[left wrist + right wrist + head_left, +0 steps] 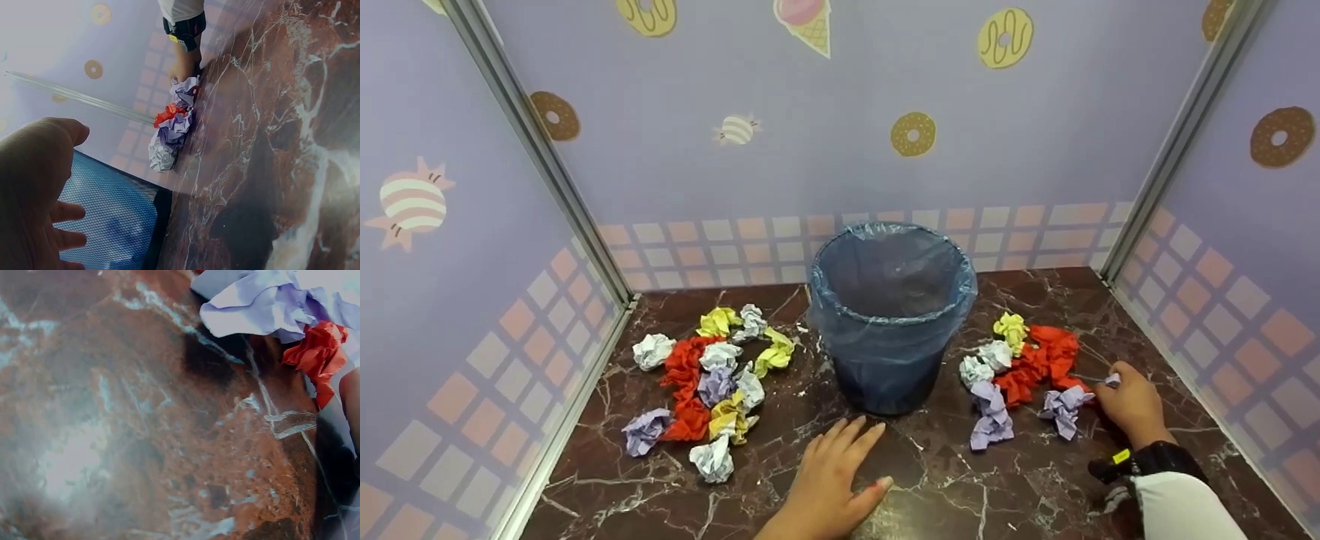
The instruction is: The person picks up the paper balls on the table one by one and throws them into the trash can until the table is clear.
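In the head view my left hand (829,476) is spread with straight fingers in front of the blue waste bin (889,375). It holds nothing; in the left wrist view its thumb and fingers (68,239) stand apart beside the bin's mesh wall. My right hand (1132,405) is at the right end of the right-hand paper pile, fingers curled. A bit of lilac crumpled paper (1112,380) shows between its thumb and forefinger; most of it is hidden. Close by lie a lilac paper ball (1065,412) and red crumpled paper (1054,352).
The bin is lined with a clear plastic bag (892,330). Left of it lies a pile of white, yellow, red and lilac paper balls (718,384). Right of it are white (976,370), yellow (1011,330) and lilac (991,420) ones. Patterned panels enclose the dark marbled tabletop (607,480).
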